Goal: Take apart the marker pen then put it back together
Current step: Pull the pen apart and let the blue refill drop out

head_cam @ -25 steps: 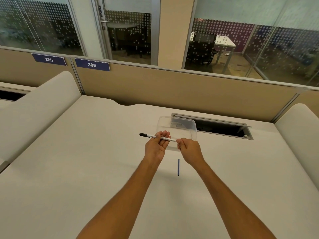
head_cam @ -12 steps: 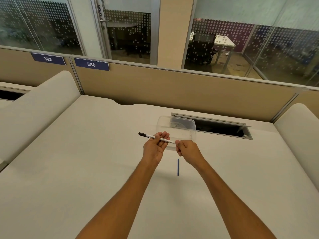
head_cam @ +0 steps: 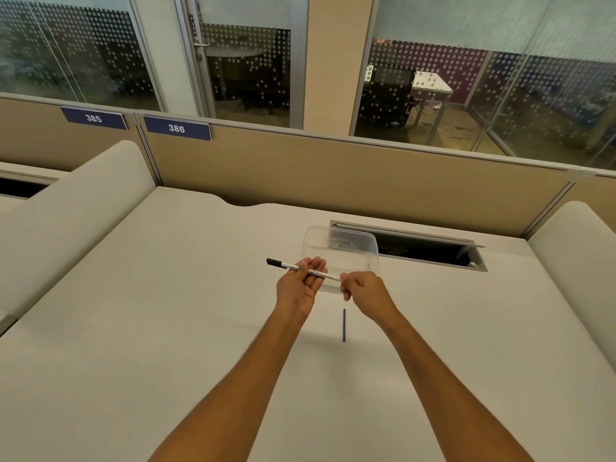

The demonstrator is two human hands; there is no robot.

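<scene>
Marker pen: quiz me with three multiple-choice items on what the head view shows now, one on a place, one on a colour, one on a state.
1. Where does the thin blue rod lie?
A. in the clear plastic container
B. on the desk, nearer the person than the hands
C. in the cable opening

2. What colour is the marker pen's left end?
A. black
B. red
C. green

3. How is the pen held?
A. lying free on the desk
C. by one hand only
B. above the desk by both hands

Answers: 1 B, the rod rests on the bare desk, outside the clear plastic container. 2 A, the tip past the white barrel is black. 3 B, the left hand grips the barrel and the right hand pinches its right end.
</scene>
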